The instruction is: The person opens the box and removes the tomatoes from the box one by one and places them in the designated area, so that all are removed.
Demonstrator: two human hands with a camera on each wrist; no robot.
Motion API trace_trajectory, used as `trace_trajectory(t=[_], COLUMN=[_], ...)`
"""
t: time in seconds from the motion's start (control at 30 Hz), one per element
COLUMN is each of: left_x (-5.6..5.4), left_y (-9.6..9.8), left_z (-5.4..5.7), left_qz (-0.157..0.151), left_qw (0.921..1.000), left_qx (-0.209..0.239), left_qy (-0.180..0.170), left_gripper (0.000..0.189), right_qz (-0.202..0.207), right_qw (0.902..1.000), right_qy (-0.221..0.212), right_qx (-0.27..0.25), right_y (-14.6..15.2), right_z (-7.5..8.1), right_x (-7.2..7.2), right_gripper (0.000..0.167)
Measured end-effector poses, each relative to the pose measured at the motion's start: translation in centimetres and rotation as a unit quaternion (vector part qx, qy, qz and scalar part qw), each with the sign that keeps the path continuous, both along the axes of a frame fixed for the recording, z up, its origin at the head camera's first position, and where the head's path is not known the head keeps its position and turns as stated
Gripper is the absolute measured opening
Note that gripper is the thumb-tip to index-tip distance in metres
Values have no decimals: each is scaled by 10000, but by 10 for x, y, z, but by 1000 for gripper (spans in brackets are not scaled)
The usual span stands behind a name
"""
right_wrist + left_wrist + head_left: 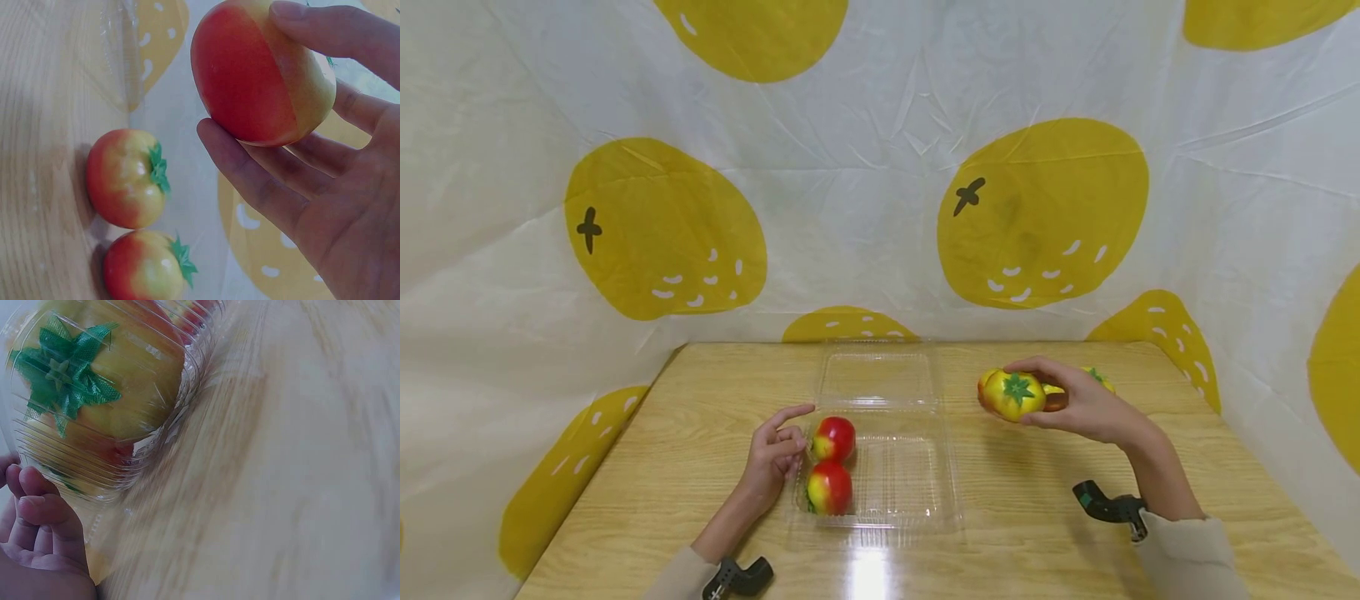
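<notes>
My right hand (1078, 404) holds a red-and-yellow artificial tomato (1013, 395) with a green star-shaped leaf top, raised over the table. In the right wrist view, the thumb and fingers grip this tomato (262, 75) from both sides. Two similar tomatoes (128, 178) rest on the table beyond, partly hidden behind the hand in the head view. My left hand (770, 454) is at the left rim of an opened clear plastic container (910, 527), its fingertips pinching the edge in the left wrist view. Two red-and-yellow tomatoes (831, 488) lie along the container's left side.
The container's clear lid (880, 375) lies folded back toward the rear of the wooden table (647, 500). A white curtain (850, 208) printed with yellow fruit hangs behind and along both sides of the table.
</notes>
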State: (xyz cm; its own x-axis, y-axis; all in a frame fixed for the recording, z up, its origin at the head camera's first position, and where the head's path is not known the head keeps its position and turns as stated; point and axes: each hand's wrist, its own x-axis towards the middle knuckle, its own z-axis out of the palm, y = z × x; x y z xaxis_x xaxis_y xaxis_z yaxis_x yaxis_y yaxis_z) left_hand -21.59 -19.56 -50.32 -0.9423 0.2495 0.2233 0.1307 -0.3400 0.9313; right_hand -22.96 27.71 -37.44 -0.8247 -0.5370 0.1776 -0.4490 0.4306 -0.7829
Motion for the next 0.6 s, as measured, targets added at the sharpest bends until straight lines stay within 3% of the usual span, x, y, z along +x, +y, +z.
trace_trajectory(t=[0.6], left_x=[-1], left_y=[0], left_z=[0], left_qz=[3], left_qw=[10000], left_qx=[32], left_qy=[-22], left_gripper=[48], right_qz=[-32], right_qw=[9998], right_qy=[-207], right_qx=[-1], right_y=[12], right_z=[-16], right_x=[-10], right_gripper=[59])
